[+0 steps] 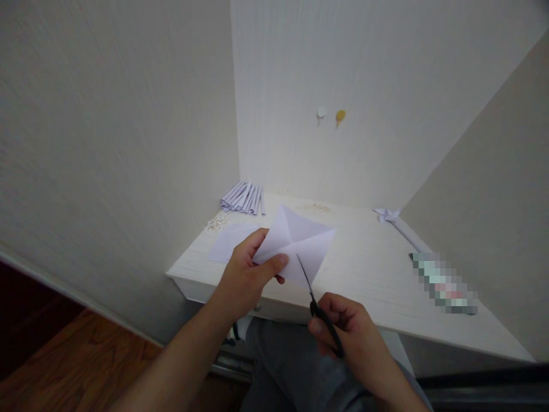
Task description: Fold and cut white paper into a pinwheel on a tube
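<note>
A square white sheet of paper, with diagonal creases crossing at its middle, is held above the front part of the desk. My left hand grips its left corner, thumb on top and fingers underneath. In my right hand is a pair of black-handled scissors, my fingers closed round the handles. The scissor blades lie along the lower right crease of the paper, their tip close to the centre. Whether the paper is cut along that line I cannot tell.
Rolled paper sticks lie at the back left of the white desk, near small pins and more paper sheets. A paper pinwheel on a rolled stick and a pixelated item lie right. Two pins stick in the wall.
</note>
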A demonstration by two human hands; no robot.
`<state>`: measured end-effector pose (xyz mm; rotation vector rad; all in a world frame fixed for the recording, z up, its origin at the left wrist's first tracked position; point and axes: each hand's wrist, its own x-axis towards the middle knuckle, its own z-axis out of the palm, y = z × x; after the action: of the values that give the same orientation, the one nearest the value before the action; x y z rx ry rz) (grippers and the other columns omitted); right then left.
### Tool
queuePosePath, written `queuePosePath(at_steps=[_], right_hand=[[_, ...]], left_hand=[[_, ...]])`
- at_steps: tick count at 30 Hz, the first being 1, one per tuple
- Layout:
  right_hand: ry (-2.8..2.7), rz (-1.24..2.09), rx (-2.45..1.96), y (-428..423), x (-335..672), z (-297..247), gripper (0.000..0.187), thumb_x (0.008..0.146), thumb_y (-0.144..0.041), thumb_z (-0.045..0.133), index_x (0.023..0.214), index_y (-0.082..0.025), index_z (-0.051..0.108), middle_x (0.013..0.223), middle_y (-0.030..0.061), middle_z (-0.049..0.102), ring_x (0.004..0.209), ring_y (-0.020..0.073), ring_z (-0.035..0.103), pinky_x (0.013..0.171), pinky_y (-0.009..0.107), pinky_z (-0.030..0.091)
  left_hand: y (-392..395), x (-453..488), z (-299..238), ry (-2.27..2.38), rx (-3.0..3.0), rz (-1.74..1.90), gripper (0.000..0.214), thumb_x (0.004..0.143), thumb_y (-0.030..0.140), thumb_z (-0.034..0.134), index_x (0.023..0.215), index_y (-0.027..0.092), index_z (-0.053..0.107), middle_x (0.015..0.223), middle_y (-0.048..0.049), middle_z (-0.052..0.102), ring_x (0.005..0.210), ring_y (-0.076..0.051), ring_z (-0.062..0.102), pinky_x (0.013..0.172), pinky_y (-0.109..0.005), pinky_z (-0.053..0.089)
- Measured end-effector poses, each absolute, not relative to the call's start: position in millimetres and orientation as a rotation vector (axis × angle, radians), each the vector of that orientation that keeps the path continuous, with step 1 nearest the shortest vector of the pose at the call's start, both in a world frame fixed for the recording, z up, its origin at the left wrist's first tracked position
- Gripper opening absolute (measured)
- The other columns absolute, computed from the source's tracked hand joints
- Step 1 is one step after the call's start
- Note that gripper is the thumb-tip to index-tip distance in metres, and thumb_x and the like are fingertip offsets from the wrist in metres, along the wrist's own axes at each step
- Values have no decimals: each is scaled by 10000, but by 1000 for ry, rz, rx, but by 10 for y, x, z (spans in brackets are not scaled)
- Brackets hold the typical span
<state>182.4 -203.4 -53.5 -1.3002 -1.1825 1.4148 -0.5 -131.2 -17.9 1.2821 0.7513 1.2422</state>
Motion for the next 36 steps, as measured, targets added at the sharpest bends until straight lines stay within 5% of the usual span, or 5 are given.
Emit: queuePosePath(at_steps=[36], right_hand=[[-1205, 1384, -1243, -2066, 1850, -578, 358, 655, -363, 821, 599, -209, 503, 457, -67, 497, 403, 76, 398, 417, 206, 284]], left_hand=[[-1313, -17, -165, 779, 1307, 1254, 243, 743, 240, 767, 934, 145, 652, 719, 3, 652, 607, -131, 592, 516, -233, 529]])
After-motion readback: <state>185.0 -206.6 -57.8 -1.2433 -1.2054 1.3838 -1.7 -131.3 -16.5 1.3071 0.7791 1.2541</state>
